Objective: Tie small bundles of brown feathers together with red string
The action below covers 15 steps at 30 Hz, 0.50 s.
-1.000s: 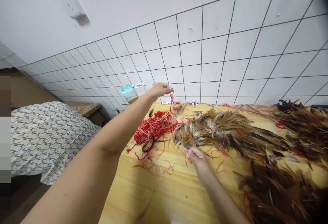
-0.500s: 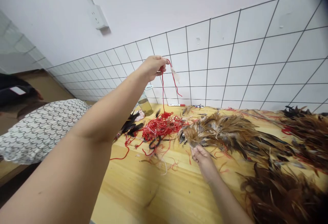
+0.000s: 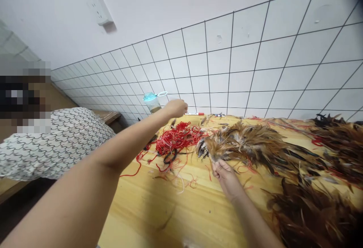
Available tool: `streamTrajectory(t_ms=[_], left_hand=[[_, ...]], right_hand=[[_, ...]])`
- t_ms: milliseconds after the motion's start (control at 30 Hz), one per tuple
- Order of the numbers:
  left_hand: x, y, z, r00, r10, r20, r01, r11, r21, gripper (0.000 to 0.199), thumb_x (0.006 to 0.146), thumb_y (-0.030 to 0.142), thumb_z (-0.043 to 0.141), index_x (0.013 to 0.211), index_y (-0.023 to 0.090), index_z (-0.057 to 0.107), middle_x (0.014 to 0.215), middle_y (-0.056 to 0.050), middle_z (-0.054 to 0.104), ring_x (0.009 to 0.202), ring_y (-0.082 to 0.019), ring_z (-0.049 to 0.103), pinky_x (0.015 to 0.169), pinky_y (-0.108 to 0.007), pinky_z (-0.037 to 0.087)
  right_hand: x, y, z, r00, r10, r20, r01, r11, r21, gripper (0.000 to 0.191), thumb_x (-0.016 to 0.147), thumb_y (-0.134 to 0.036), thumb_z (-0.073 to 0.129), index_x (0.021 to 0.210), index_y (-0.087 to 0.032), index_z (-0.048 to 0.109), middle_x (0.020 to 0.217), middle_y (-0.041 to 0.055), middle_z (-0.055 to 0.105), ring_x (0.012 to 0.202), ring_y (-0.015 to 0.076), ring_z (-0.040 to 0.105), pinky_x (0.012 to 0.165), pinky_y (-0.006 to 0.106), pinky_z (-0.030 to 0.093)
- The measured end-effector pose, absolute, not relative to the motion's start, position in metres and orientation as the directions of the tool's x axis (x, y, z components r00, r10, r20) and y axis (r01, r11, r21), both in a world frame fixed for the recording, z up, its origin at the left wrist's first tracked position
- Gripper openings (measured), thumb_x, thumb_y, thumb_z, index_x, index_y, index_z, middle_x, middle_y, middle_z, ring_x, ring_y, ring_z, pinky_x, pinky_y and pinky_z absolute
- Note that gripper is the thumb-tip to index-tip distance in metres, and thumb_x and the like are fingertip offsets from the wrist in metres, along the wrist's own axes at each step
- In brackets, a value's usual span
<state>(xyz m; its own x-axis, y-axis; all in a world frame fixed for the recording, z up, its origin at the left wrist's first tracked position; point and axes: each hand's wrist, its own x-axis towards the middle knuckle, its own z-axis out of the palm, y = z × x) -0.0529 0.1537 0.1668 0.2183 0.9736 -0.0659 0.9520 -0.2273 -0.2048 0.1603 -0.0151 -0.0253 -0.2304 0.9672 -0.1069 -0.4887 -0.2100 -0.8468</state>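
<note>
My left hand is closed above the back of the table, near a red and white marker; what its fingers hold, if anything, is hidden. Below it lies a tangled heap of red cord, with a black loop at its front edge. My right hand pinches the lower left edge of a bundle of brown feathers resting on the table.
A bottle with a blue lid stands behind my left forearm. More feathers spread over the right side of the wooden table. A person in a patterned top is at the left; a tiled wall rises behind.
My left hand has come down toward the table's back edge, and the red cord that hung from it no longer shows. My right hand stays at the feathers.
</note>
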Motion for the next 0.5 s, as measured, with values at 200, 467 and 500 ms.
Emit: streamTrajectory(t_ms=[200, 467, 500], left_hand=[[-0.016, 0.171, 0.1, 0.256, 0.943, -0.212, 0.958, -0.277, -0.076, 0.034, 0.084, 0.039, 0.054, 0.086, 0.01, 0.073, 0.09, -0.015, 0.069, 0.089, -0.024, 0.062, 0.083, -0.031, 0.045], [-0.029, 0.188, 0.078, 0.257, 0.917, -0.305, 0.966, -0.244, 0.08, 0.018, 0.07, 0.031, 0.068, 0.07, 0.013, 0.069, 0.07, -0.006, 0.065, 0.076, -0.02, 0.059, 0.073, -0.028, 0.045], [-0.033, 0.187, 0.084, 0.256, 0.922, -0.29, 0.966, -0.236, 0.103, 0.017, 0.072, 0.031, 0.064, 0.075, 0.015, 0.07, 0.074, -0.005, 0.067, 0.076, -0.018, 0.059, 0.071, -0.027, 0.045]], right_hand=[[0.162, -0.015, -0.024, -0.219, 0.967, -0.13, -0.525, -0.229, -0.819, 0.051, 0.056, -0.055, 0.081, 0.059, -0.021, 0.043, 0.058, -0.0042, 0.035, 0.059, 0.0114, 0.03, 0.058, 0.027, 0.027], [0.16, -0.014, -0.026, -0.235, 0.965, -0.117, -0.49, -0.222, -0.843, 0.052, 0.058, -0.058, 0.078, 0.058, -0.021, 0.041, 0.057, -0.0041, 0.033, 0.06, 0.0117, 0.029, 0.058, 0.027, 0.027], [0.16, -0.014, -0.027, -0.235, 0.965, -0.117, -0.486, -0.221, -0.845, 0.051, 0.058, -0.058, 0.078, 0.058, -0.021, 0.042, 0.058, -0.004, 0.034, 0.06, 0.0117, 0.029, 0.057, 0.027, 0.027]])
